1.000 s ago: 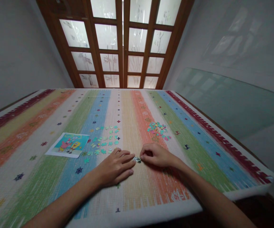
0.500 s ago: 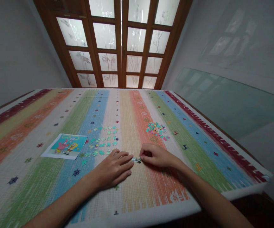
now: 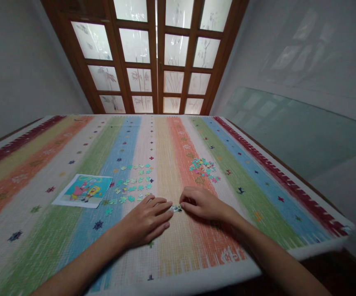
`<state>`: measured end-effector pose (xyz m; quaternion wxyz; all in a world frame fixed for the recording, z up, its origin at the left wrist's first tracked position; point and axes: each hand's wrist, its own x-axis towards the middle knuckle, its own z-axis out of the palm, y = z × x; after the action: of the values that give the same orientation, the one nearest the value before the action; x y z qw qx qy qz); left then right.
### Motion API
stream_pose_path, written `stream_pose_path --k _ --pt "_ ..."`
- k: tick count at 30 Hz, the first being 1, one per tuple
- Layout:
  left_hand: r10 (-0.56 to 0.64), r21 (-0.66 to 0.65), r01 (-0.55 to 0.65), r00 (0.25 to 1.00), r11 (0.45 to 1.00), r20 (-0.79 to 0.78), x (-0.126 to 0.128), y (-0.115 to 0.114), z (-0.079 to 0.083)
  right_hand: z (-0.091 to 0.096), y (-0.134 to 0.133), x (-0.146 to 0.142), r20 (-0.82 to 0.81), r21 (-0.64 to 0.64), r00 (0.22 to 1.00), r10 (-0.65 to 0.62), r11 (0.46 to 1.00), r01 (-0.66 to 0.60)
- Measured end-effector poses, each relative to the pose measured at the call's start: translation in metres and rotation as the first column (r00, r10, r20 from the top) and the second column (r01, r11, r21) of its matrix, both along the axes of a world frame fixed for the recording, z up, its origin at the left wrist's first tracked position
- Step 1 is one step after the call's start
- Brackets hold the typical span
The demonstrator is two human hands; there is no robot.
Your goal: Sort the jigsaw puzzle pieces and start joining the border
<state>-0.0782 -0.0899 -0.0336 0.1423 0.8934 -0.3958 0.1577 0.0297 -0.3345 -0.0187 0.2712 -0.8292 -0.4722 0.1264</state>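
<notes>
Left hand (image 3: 147,220) flat, palm down, fingers extended, right hand (image 3: 201,203) curled, knuckles up, both hands' fingertips nearly meeting

Rainbow-striped cloth (image 3: 73,230) with small stars; teal pieces (image 3: 133,181); brown-framed frosted door (image 3: 157,57).

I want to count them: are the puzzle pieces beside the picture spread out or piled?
Spread out: the puzzle pieces lie singly, cloth showing between them, right of the picture.

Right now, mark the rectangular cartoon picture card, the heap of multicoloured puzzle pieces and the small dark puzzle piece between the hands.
rectangular cartoon picture card (image 3: 82,190), head view, printed middle.
heap of multicoloured puzzle pieces (image 3: 204,169), head view, heap's centre.
small dark puzzle piece (image 3: 176,208), head view, exposed top.
</notes>
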Motion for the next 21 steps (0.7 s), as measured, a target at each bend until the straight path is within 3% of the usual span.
stream_pose_path --k 21 --pt "0.001 -0.021 -0.001 1.000 1.000 -0.022 -0.0006 0.0006 -0.0013 -0.0005 0.0000 -0.0050 0.052 -0.009 0.999 0.007 1.000 -0.006"
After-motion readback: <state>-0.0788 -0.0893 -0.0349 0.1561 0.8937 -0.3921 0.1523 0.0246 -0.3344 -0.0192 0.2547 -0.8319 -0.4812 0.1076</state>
